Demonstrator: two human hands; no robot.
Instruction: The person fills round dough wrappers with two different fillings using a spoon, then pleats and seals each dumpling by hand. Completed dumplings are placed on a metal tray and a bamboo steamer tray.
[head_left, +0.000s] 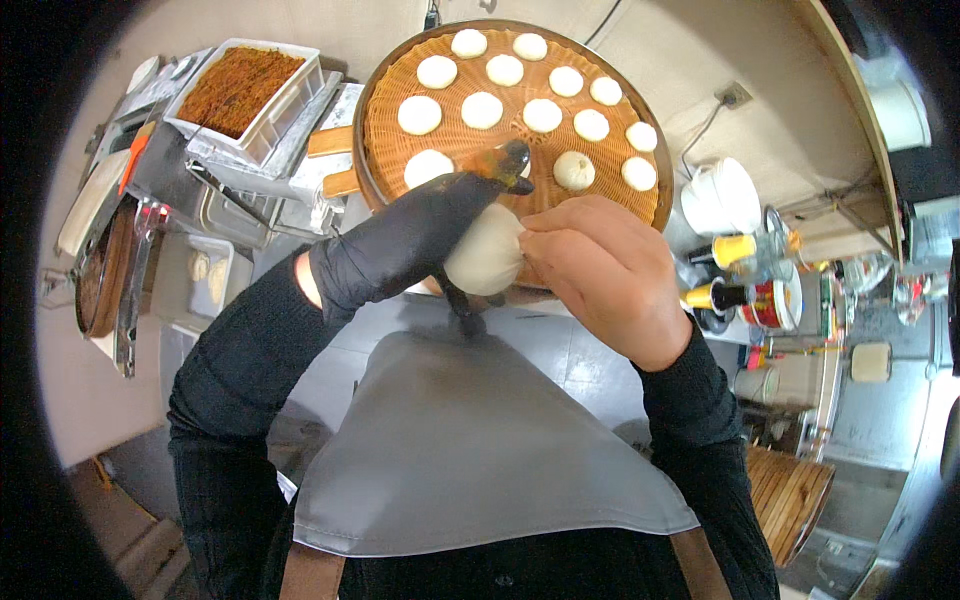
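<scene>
My left hand (405, 232), in a black glove with orange filling smeared on its thumb, cups a ball of white dough (484, 251). The bare fingertips of my right hand (611, 274) pinch the dough's right edge. Both hands are over the near edge of a round woven steamer tray (525, 139), where several round white buns (481, 111) lie spaced apart. One bun (574, 171) near my right hand shows a gathered top, and another is partly hidden behind my gloved thumb.
Left of the tray stands a white plastic bin of orange-brown filling (244, 86), with an orange-handled tool (135, 157) beyond it. Lower left, a smaller container (240, 274) holds dough pieces. A white bucket (720, 196) and yellow-capped bottles (731, 251) stand at the right. A wall socket (733, 95) has a cable.
</scene>
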